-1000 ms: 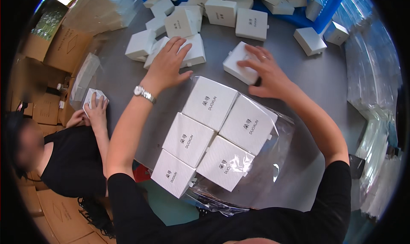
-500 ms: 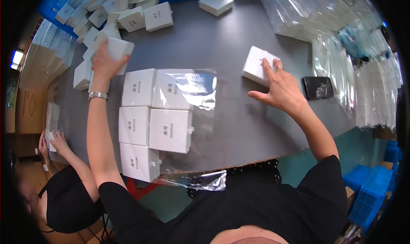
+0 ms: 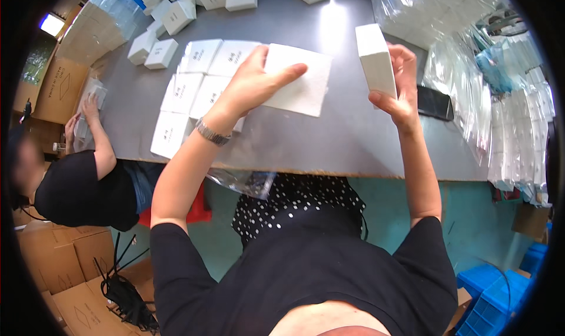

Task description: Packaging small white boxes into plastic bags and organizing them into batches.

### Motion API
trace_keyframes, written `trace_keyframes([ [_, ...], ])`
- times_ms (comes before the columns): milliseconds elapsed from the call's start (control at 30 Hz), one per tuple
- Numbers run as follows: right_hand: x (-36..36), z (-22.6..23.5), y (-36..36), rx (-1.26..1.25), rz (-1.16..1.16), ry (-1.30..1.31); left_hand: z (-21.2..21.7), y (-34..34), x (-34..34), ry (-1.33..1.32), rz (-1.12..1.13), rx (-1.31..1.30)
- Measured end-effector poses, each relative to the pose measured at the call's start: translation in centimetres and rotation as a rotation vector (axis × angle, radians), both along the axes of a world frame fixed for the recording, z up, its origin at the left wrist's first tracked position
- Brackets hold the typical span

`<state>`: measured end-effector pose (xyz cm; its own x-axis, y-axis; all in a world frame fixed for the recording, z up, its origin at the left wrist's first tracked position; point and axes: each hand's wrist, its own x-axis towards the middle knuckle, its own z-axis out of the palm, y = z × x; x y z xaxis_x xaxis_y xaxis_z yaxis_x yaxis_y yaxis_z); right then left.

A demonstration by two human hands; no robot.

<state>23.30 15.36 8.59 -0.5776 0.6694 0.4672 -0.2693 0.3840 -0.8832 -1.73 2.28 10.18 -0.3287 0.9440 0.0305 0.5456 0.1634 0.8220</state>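
My left hand grips a white box just right of the grouped boxes, thumb over its top; the fingers underneath are partly hidden. Farther right, my right hand holds another white box turned up on its narrow side, thumb at the near end and fingers behind. Beneath and beside my left forearm, several white boxes with dark print lie flat in two columns, the far ones under clear plastic film. My forearm and hand cover part of that group.
Loose white boxes are heaped at the far left, near a blue crate. A black phone-like item lies by stacked clear plastic packs at the right. Another person works at the left. Blue crates stand lower right.
My left hand has brought its box rightward from the far-left heap, past the grouped boxes. My right hand has lifted its box and tipped it on edge. The whole view has shifted.
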Motion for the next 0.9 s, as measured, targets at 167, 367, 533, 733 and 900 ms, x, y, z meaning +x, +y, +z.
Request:
trace_keyframes([
  [167, 2.6, -0.1, -3.1, 0.659, -0.082, -0.4, -3.8, 1.3, 6.6, -0.622, -0.112, -0.217],
  [367, 4.3, -4.0, -6.4, 0.609, 0.068, -0.45, -8.5, -2.2, 8.6, -0.123, -0.036, 0.194],
  [533, 3.5, -2.5, -6.8, 0.659, 0.15, -0.589, -4.9, -10.9, 9.0, 0.742, 0.362, 0.345],
  [733, -1.6, -3.8, -6.2, 0.216, 0.312, -0.328, -7.3, -16.7, 5.2, 0.787, 0.608, 0.16],
  [900, -8.1, -4.2, -8.9, 0.009, 0.626, -0.189, -5.4, -17.1, 5.2, 0.596, 0.697, 0.41],
])
